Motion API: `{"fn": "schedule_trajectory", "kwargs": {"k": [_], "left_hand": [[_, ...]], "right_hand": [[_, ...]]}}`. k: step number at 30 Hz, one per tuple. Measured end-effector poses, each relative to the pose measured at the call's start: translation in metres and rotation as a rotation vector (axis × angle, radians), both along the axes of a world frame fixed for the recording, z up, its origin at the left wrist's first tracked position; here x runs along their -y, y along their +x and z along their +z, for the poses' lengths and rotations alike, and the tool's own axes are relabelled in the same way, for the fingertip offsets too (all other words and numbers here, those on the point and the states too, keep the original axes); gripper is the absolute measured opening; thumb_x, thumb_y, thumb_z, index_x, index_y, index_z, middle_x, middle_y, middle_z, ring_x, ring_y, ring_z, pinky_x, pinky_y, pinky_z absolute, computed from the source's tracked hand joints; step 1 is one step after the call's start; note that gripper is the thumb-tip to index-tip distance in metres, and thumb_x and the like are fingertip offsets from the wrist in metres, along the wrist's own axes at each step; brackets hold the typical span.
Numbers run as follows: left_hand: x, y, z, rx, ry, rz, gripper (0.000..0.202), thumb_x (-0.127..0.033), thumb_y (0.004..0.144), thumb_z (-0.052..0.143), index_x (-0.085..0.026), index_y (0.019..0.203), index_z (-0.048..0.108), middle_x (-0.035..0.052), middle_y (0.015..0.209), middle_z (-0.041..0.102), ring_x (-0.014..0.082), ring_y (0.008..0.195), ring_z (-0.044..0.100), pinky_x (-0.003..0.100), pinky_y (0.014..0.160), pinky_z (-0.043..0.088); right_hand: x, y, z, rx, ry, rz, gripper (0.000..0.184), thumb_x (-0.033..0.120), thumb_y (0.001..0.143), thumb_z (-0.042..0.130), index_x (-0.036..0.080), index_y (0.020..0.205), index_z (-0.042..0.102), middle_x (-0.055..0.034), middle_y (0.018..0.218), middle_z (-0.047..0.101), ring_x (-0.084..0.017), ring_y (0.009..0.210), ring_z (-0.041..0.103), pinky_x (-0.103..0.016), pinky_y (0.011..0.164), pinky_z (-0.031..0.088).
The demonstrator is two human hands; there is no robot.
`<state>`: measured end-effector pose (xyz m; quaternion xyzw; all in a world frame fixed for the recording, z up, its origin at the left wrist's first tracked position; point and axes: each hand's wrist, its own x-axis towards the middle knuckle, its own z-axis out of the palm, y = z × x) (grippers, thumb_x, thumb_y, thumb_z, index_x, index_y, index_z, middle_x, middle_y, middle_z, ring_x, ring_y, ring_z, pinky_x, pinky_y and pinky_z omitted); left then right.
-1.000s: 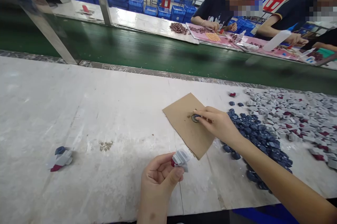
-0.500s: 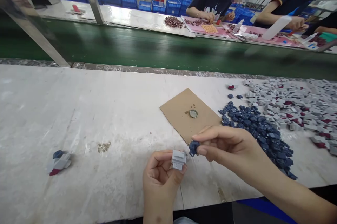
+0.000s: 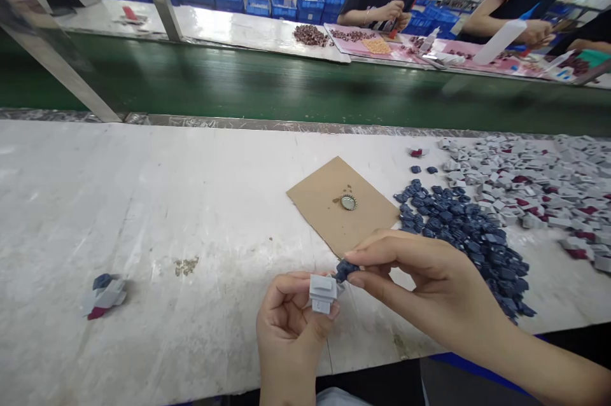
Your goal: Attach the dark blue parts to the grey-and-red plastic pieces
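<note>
Open to pass over the table [image 3: 214,215] between the lone piece [image 3: 107,294] and the left hand [image 3: 291,323], and onward to the card [image 3: 319,199]. Passable across the card's left side, beside the cap [image 3: 349,202]. Narrowed between left hand and right hand [image 3: 424,282] by the grey part [image 3: 322,293] and navy part [image 3: 345,270]. Blocked rightward by the navy heap [image 3: 453,228], then the grey heap [image 3: 525,184]; at far left, by a slanted post [image 3: 69,72].

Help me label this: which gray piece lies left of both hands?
The gray piece with a blue end; the left hand holds another; the rest lie right of the cardboard.
</note>
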<state>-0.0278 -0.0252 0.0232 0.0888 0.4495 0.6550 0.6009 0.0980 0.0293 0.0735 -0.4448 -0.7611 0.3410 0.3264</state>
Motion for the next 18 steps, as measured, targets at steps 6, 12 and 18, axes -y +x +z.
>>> {"fn": "schedule_trajectory", "kwargs": {"k": [6, 12, 18], "left_hand": [[0.002, -0.001, 0.001, -0.120, 0.035, 0.026, 0.015, -0.014, 0.058, 0.077, -0.020, 0.067, 0.066, -0.0020, 0.070, 0.068, 0.0085, 0.064, 0.063, 0.013, 0.061, 0.051], [0.003, 0.002, -0.003, -0.208, 0.008, 0.050, 0.016, -0.019, 0.059, 0.078, -0.021, 0.068, 0.065, -0.0035, 0.067, 0.067, 0.0077, 0.063, 0.062, 0.012, 0.063, 0.050], [0.002, -0.002, -0.008, -0.260, -0.016, -0.018, 0.018, -0.023, 0.059, 0.079, -0.022, 0.068, 0.063, -0.0047, 0.065, 0.067, 0.0077, 0.063, 0.062, 0.011, 0.063, 0.049]], "right_hand": [[0.006, -0.004, -0.002, -0.012, 0.091, 0.084, 0.015, 0.008, 0.079, 0.058, 0.020, 0.087, 0.062, -0.0011, 0.071, 0.064, -0.012, 0.063, 0.060, -0.022, 0.053, 0.048], [0.013, -0.008, -0.015, -0.096, 0.099, 0.058, 0.016, 0.006, 0.080, 0.054, 0.020, 0.084, 0.060, -0.0015, 0.071, 0.061, -0.011, 0.062, 0.057, -0.022, 0.053, 0.046], [0.020, -0.013, -0.037, -0.157, 0.086, -0.003, 0.014, 0.007, 0.082, 0.053, 0.018, 0.086, 0.061, -0.0027, 0.072, 0.061, -0.011, 0.065, 0.057, -0.022, 0.055, 0.047]]}}
